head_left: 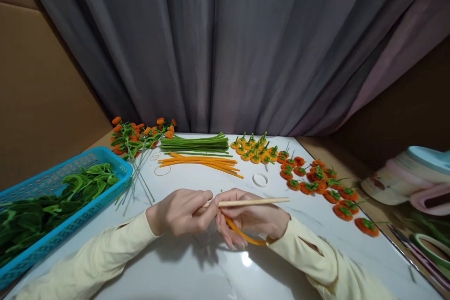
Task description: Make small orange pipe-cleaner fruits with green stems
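A pale wooden stick (260, 201) lies almost level between my hands, above the white table. My left hand (184, 212) has its fingers closed round the stick's left end. My right hand (244, 215) pinches the stick near its middle-left, its fingertips close against those of my left hand. An orange fuzzy stem (242, 233) hangs in a curve under my right hand, one end between its fingers. Behind my hands lie a bundle of orange stems (200, 162) and a bundle of green stems (197, 144).
A blue basket (119, 183) of green leaves stands left, beside orange flowers (131, 138). Yellow pieces (255, 154), orange pieces (316, 174) and a white tape ring (260, 179) lie right of centre. A cup (404, 176), green tape roll (434, 249) and scissors (409, 243) sit far right.
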Demonstrator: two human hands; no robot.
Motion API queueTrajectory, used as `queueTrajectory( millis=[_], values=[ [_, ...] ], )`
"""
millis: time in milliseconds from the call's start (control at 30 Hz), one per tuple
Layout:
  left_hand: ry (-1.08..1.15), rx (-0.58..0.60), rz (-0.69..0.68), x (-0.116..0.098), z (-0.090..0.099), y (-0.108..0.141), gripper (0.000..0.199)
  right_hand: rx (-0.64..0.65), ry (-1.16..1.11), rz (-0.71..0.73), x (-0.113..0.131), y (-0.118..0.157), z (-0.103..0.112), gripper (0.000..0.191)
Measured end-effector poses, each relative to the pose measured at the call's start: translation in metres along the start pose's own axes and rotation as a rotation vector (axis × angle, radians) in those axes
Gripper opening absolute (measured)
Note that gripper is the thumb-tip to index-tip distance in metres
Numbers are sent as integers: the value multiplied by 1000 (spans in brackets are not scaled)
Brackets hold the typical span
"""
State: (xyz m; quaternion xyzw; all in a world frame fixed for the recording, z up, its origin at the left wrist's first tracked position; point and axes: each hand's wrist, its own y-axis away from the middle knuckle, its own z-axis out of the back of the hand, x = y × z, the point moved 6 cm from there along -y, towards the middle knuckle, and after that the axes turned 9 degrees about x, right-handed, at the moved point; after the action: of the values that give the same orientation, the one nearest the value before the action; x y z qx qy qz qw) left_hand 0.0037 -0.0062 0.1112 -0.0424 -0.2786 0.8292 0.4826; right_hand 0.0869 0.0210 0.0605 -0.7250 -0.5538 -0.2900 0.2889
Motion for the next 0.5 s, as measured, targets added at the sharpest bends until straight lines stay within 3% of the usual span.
queueTrajectory(
  millis=[133, 300, 400, 500],
  values=[
    [37, 4, -29, 3, -1, 2, 24, 43, -11, 19, -1, -1, -2, 21],
    [61, -165, -146, 4, 4, 6, 26, 31, -8, 1, -3, -3, -4, 24],
    [60, -206, -73, 9, 2, 7, 31, -28, 47, -21, -2, -3, -4, 28],
    [75, -168, 51, 15, -2, 8, 29, -78, 192, -88, 0, -1, -8, 30]
  ],
)
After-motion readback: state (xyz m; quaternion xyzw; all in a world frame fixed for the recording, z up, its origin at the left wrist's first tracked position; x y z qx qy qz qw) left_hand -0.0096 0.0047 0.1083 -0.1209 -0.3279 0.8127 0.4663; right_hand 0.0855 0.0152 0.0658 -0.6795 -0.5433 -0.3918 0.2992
